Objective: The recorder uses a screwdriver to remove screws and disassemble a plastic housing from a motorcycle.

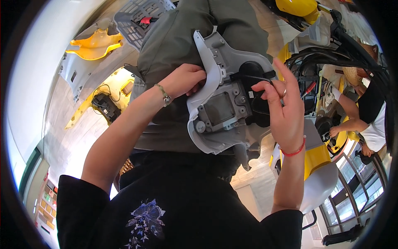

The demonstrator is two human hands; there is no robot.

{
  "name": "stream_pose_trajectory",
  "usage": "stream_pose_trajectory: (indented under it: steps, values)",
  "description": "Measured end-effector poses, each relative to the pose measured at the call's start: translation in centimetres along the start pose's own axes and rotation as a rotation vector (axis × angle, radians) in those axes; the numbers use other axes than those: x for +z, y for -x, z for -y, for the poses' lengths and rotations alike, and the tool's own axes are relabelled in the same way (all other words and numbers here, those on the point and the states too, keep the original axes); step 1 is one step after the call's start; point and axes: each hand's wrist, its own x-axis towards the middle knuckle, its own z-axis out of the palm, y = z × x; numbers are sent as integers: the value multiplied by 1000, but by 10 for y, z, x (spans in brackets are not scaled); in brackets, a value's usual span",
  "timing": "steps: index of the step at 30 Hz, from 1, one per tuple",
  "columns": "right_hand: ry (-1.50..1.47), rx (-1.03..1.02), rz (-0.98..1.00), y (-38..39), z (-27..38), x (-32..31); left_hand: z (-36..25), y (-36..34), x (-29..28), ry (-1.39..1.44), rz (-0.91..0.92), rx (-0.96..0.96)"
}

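Both hands: left & right grip grey panel w/ dark rectangular window.

Light: bright daylight, strongest on the pale wall at nine o'clock and the windows at four o'clock.
Glare: wall and floor patch at eight o'clock wash out white.
Shadow: dark shirt at six o'clock loses detail.
Distortion: fisheye bends edges; black rim all round.
Focus: centre sharp, rim softer.
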Motion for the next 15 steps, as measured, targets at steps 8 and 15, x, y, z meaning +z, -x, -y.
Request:
stream_pose_trajectory:
  steps: [8, 15]
  values:
    - [-121, 36, -45, 4, -10, 2, -3, 7, -5, 48, 14, 77]
    - [-388, -156, -58, 6, 27, -1, -11, 56, -16, 441, -75, 285]
